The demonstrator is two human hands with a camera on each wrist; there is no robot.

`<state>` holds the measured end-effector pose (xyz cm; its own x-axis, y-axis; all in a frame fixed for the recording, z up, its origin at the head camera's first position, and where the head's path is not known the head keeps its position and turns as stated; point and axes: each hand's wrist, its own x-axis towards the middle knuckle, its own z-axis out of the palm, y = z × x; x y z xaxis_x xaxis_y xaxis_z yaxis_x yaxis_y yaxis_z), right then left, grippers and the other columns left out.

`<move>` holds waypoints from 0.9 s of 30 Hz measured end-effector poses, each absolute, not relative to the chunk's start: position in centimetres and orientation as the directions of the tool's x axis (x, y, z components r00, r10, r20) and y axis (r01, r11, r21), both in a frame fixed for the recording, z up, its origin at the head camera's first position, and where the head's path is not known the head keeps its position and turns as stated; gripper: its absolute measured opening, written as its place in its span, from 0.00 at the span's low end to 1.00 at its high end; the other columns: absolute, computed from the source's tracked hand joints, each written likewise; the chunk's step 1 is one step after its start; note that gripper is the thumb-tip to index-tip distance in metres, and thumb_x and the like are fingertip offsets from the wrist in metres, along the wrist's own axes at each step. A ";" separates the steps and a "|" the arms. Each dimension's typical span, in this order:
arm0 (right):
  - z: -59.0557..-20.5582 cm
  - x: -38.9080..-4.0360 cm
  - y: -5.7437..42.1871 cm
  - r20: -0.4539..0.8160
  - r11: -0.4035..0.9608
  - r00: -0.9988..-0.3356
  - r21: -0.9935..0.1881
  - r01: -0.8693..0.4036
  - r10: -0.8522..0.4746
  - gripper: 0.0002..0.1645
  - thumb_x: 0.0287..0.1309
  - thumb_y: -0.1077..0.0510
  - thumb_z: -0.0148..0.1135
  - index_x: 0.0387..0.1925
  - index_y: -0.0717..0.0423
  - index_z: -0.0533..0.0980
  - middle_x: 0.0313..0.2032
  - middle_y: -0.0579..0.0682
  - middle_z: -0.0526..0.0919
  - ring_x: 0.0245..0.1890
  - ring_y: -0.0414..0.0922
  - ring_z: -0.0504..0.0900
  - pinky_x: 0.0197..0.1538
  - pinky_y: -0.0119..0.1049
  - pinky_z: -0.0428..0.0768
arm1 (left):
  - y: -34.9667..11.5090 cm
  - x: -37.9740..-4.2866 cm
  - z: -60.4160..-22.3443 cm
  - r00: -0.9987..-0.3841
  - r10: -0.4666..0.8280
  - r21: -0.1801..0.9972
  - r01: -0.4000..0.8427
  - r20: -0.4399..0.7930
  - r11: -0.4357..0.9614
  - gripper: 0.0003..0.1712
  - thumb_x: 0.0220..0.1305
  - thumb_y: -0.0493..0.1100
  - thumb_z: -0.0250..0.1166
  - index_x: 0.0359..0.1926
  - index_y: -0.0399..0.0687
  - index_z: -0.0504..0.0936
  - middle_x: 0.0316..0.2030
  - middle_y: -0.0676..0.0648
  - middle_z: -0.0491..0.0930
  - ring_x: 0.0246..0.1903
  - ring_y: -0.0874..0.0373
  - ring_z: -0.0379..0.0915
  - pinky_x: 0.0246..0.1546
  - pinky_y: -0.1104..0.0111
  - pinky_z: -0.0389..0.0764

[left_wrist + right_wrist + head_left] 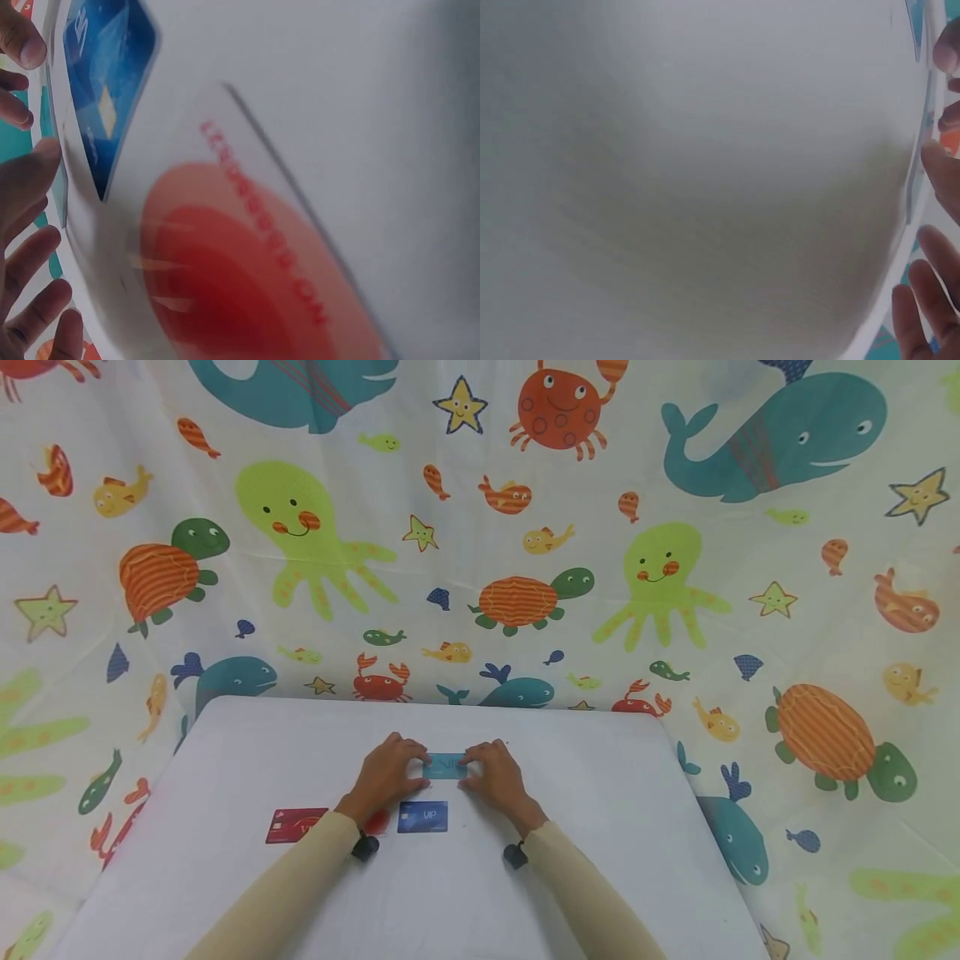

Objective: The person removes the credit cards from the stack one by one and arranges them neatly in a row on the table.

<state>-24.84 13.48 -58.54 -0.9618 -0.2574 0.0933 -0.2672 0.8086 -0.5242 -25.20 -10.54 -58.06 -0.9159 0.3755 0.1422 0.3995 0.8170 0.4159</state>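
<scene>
Thumb and fingertips of the left hand (386, 774) and right hand (497, 779) are pinching the teal card (446, 766) at its opposite ends, where light, even pressure should suit steering it squarely. It is showing just beyond the blue card (422, 817), though whether it is touching the table (592, 785) I cannot tell; the left sleeve (277, 893) is passing over the red card (287, 826), so brushing it is worth avoiding.

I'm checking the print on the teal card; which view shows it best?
The head view: it shows the teal card face-up, with its lettering partly visible. Both wrist views catch only a narrow, steeply angled strip.
</scene>
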 end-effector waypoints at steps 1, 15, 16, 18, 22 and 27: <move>-58.6 -24.9 13.4 0.091 0.808 -0.961 -0.524 -0.270 -0.261 0.18 0.57 0.55 0.81 0.50 0.45 0.89 0.59 0.48 0.88 0.58 0.48 0.78 0.67 0.47 0.81 | -10.5 -25.2 -58.0 -0.917 0.375 0.418 0.396 0.136 0.817 0.24 0.55 0.53 0.84 0.53 0.54 0.92 0.57 0.49 0.88 0.56 0.51 0.76 0.57 0.55 0.85; -58.8 -25.7 12.8 0.075 0.828 -0.958 -0.487 -0.278 -0.278 0.15 0.61 0.58 0.78 0.50 0.46 0.89 0.58 0.48 0.89 0.57 0.47 0.77 0.67 0.46 0.80 | -10.1 -25.5 -58.3 -0.932 0.341 0.456 0.359 0.124 0.814 0.22 0.57 0.48 0.83 0.53 0.53 0.91 0.54 0.49 0.88 0.53 0.52 0.75 0.57 0.55 0.85; -58.8 -25.7 12.8 0.075 0.828 -0.957 -0.487 -0.279 -0.278 0.15 0.61 0.58 0.78 0.50 0.46 0.89 0.58 0.48 0.89 0.57 0.47 0.77 0.67 0.46 0.80 | -10.0 -25.5 -58.3 -0.933 0.338 0.457 0.355 0.122 0.815 0.22 0.57 0.48 0.83 0.53 0.53 0.90 0.54 0.49 0.88 0.53 0.52 0.75 0.57 0.55 0.85; -58.7 -25.8 12.8 0.074 0.828 -0.957 -0.485 -0.280 -0.280 0.15 0.60 0.58 0.78 0.49 0.46 0.89 0.57 0.48 0.89 0.56 0.47 0.77 0.67 0.47 0.80 | -10.0 -25.5 -58.3 -0.935 0.334 0.462 0.349 0.117 0.815 0.22 0.58 0.48 0.83 0.53 0.53 0.90 0.54 0.49 0.88 0.53 0.53 0.75 0.58 0.55 0.84; -58.6 -25.8 12.8 0.070 0.828 -0.957 -0.486 -0.279 -0.282 0.15 0.60 0.59 0.79 0.49 0.46 0.89 0.56 0.48 0.89 0.55 0.47 0.77 0.66 0.46 0.80 | -10.0 -25.5 -58.2 -0.935 0.333 0.466 0.349 0.120 0.813 0.22 0.58 0.48 0.83 0.53 0.53 0.91 0.53 0.49 0.88 0.53 0.53 0.75 0.57 0.55 0.85; -58.7 -26.0 12.9 0.080 0.823 -0.956 -0.491 -0.284 -0.282 0.15 0.60 0.58 0.79 0.49 0.46 0.89 0.55 0.48 0.89 0.55 0.47 0.77 0.66 0.46 0.81 | -10.0 -25.5 -58.1 -0.933 0.334 0.454 0.356 0.131 0.817 0.22 0.58 0.49 0.83 0.53 0.54 0.91 0.53 0.49 0.88 0.53 0.53 0.75 0.57 0.55 0.85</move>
<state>-25.95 12.89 -58.71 -0.9560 -0.2822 0.0800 -0.2842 0.8233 -0.4913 -25.48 -9.98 -58.08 -0.9334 0.3340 0.1315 0.3562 0.8165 0.4543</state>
